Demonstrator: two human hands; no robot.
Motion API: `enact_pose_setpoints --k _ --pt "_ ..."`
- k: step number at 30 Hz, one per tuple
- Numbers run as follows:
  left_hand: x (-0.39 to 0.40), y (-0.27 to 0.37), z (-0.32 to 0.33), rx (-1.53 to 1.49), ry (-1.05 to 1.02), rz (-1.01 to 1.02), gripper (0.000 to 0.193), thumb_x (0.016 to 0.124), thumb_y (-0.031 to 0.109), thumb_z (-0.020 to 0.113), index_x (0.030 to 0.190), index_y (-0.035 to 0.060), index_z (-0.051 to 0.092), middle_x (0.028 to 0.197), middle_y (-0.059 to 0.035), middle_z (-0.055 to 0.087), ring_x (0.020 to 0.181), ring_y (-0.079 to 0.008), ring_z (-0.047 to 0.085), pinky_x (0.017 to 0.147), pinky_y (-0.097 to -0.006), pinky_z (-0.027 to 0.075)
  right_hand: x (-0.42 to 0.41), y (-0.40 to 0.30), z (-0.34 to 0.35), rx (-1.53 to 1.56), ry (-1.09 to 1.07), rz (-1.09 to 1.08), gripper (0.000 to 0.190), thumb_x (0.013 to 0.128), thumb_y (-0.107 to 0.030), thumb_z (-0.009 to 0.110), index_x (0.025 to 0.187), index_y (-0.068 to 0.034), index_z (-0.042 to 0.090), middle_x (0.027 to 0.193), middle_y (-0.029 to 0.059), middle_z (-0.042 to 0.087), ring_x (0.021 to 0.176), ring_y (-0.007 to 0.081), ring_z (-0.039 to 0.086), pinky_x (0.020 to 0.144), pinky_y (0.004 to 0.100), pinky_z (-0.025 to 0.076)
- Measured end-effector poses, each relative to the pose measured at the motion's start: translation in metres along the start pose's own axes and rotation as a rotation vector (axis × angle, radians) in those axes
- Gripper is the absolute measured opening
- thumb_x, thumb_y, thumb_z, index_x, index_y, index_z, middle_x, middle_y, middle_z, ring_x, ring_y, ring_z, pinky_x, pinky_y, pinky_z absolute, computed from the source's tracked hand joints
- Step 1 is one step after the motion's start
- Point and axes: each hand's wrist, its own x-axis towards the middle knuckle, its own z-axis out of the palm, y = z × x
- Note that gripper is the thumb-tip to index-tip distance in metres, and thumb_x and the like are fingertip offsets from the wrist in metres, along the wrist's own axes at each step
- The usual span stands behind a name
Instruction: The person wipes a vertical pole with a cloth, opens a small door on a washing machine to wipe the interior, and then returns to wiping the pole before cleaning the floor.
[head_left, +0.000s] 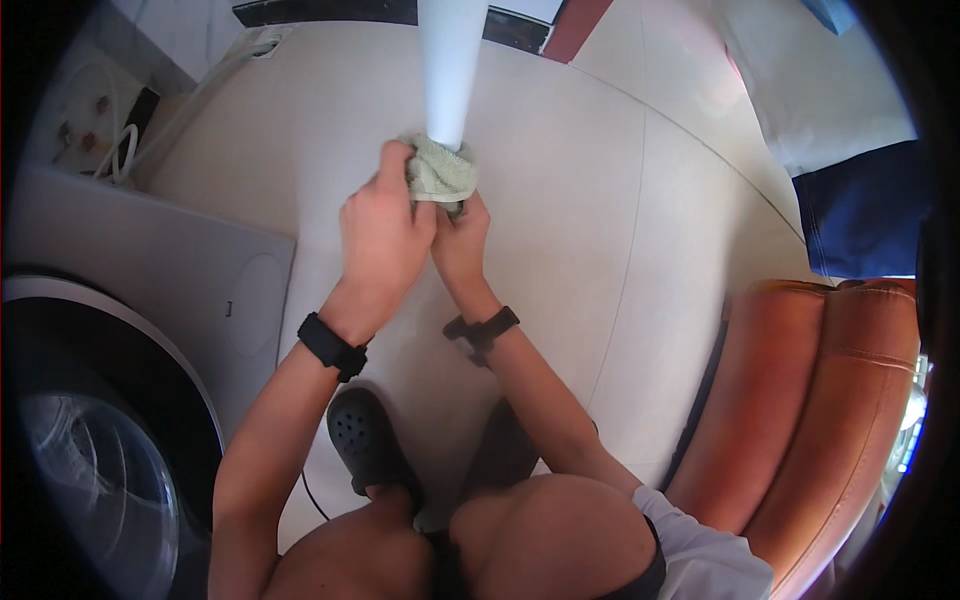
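Note:
A pale green terry cloth (442, 171) is bunched around the lower part of a white pole (452, 67) that comes down from the top of the view. My left hand (386, 225) grips the cloth from the left side. On the right, my right hand (461, 236) pinches the cloth's lower edge, its fingertips partly hidden by the folds. The two hands nearly meet below the cloth. Whatever part of the pole lies inside the cloth is hidden.
A grey front-loading washing machine (247, 255) with a round glass door (97, 480) stands at left. White cables (127, 154) run behind it. At right is a brown leather seat (772, 397), with dark blue cloth (862, 210) above it. My feet in dark clogs (360, 435) rest on the tiled floor (555, 247).

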Motion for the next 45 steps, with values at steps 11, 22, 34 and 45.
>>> enact_pose_setpoints --k 11,22,34,45 --pt "0.032 0.032 -0.061 -0.243 0.62 0.479 0.028 0.091 -0.001 0.051 0.118 -0.0033 0.047 0.105 -0.0188 0.059 0.1 -0.0312 0.058 0.087 -0.0387 0.047 0.046 -0.172 0.007 -0.12 0.134 -0.773 0.056 0.084 0.0 0.065 0.137 0.004 0.047 0.123 0.0185 0.058 0.11 0.0242 0.059 0.092 0.0348 0.049" --pt "0.029 0.009 -0.024 -0.44 0.3 0.361 0.03 0.093 -0.005 0.049 0.123 -0.0015 0.052 0.11 -0.0092 0.063 0.102 -0.0228 0.059 0.093 -0.0323 0.044 0.054 -0.073 -0.003 0.011 -0.398 -0.14 0.043 0.083 -0.001 0.064 0.125 0.0 0.053 0.114 0.0152 0.061 0.099 0.033 0.061 0.092 0.0399 0.048" --pt "-0.056 -0.06 0.04 -0.021 -0.43 -0.218 0.035 0.087 0.02 0.057 0.11 -0.0052 0.049 0.096 -0.0325 0.065 0.094 -0.0502 0.063 0.082 -0.0549 0.051 -0.064 0.003 -0.045 -0.352 -0.183 0.145 0.027 0.081 -0.007 0.069 0.107 0.0 0.065 0.095 0.019 0.068 0.089 0.0378 0.066 0.079 0.0411 0.053" --pt "-0.034 -0.065 0.041 -0.189 -0.099 -0.253 0.037 0.087 0.012 0.058 0.115 -0.0044 0.04 0.091 -0.0284 0.067 0.088 -0.0481 0.065 0.077 -0.049 0.053 -0.046 -0.018 -0.047 -0.363 0.129 0.231 0.026 0.085 -0.005 0.06 0.109 0.004 0.056 0.089 0.0191 0.069 0.081 0.0317 0.068 0.076 0.0356 0.052"
